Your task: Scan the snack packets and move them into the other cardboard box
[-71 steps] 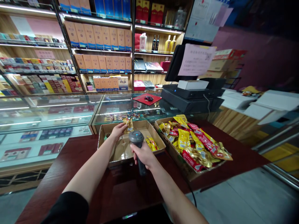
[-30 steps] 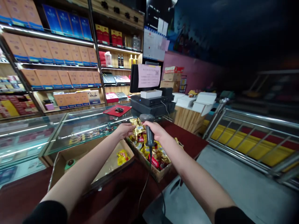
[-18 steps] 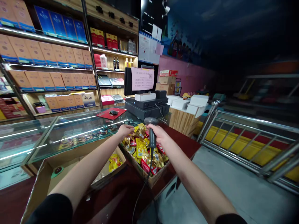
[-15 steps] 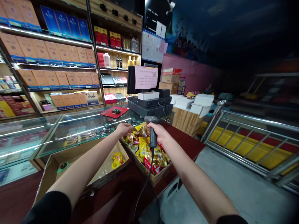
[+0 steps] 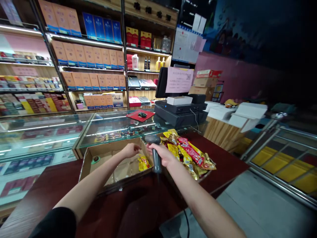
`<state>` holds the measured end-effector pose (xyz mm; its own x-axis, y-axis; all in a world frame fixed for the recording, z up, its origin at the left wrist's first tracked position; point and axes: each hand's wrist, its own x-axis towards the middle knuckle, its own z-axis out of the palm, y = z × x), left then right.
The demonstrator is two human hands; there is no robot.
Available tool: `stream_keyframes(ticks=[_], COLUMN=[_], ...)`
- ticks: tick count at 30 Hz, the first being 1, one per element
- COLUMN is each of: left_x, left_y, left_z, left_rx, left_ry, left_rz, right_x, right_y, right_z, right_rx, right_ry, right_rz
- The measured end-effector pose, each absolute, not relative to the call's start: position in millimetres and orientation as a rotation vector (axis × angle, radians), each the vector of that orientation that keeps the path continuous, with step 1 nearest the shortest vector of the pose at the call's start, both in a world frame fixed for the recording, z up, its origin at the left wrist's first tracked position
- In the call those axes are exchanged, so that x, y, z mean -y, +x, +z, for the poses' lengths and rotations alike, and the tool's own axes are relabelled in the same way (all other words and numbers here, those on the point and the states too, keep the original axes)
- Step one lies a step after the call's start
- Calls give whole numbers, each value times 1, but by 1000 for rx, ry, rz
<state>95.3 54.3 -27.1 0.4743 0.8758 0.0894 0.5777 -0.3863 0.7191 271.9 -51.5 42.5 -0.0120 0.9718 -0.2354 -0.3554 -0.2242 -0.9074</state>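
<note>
My right hand (image 5: pixel 164 154) is wrapped round the grip of a dark grey handheld barcode scanner (image 5: pixel 157 158), whose head points up and left. My left hand (image 5: pixel 130 150) hovers over the right part of a shallow cardboard box (image 5: pixel 92 175), just left of the scanner head. Its fingers are bent together, and whatever they may hold cannot be made out. Below it in the box lies a small yellow packet (image 5: pixel 143 163), and a green round item (image 5: pixel 95 160) sits at the box's left end. Red, gold and yellow snack packets (image 5: pixel 189 150) fill a second box behind my right forearm.
Beyond the boxes stand a glass display counter (image 5: pixel 111 124), a red mat (image 5: pixel 133 115) with a mouse, and a monitor (image 5: pixel 162 82) on a black cash drawer (image 5: pixel 178 115). Boxed goods line the back shelves. A metal railing (image 5: pixel 284 158) is at right. The scanner's cable (image 5: pixel 187 224) hangs down.
The view has turned left. Both hands and the scanner have shifted left relative to the boxes, from over the snack packets to the shallow box's right end.
</note>
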Motion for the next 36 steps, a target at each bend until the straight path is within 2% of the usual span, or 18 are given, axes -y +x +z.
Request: stream_keyframes(ticks=[6, 10, 13, 20, 23, 28, 36], left_x=[-27, -26, -29, -39, -43, -36, -31], left_y=[99, 105, 103, 74, 53, 18, -13], left_z=[-39, -40, -37, -25, -20, -14, -38], left_rx=[-911, -924, -876, -1138, -1278, -1128, -1066], left_ry=[2539, 2675, 2625, 2185, 1716, 1018, 857], left_rz=[507, 382, 423, 808, 933, 981, 1044], right_x=[63, 64, 61, 49, 42, 24, -7], right_y=[250, 247, 249, 260, 256, 229, 180], right_z=[13, 12, 17, 23, 23, 25, 11], right_rx=[775, 726, 664, 668, 679, 738, 912], right_ry=[-1079, -1068, -1055, -1022, -1042, -1045, -1122], right_rz=[1507, 1506, 1545, 1474, 1460, 1599, 1722])
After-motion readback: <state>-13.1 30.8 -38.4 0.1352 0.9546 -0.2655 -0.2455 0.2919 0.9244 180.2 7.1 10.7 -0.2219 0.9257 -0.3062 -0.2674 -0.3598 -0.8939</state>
